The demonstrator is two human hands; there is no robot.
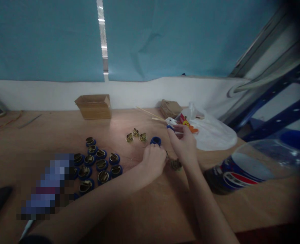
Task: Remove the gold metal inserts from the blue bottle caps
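Note:
My left hand [153, 158] is closed at a round blue ring-shaped part [155, 140] with a dark hollow middle, its curled fingers against the near side. To its right, my right hand [183, 141] pinches a small blue part [170, 127], mostly covered by the fingers. Below that hand lie brass-coloured metal pieces [175, 164], blurred together. Three loose brass-coloured pieces [136, 132] sit on the wooden table [145, 210] beyond my left hand. Several blue round parts with brass-coloured inserts [102, 165] are grouped on the left, some behind my left forearm.
A cardboard box [96, 107] stands against the back wall. Thin sticks [151, 113], a brown packet [170, 108] and a white plastic bag [211, 132] lie at the back right. A large bottle [241, 173] is at right; a pixelated device [48, 184] at left.

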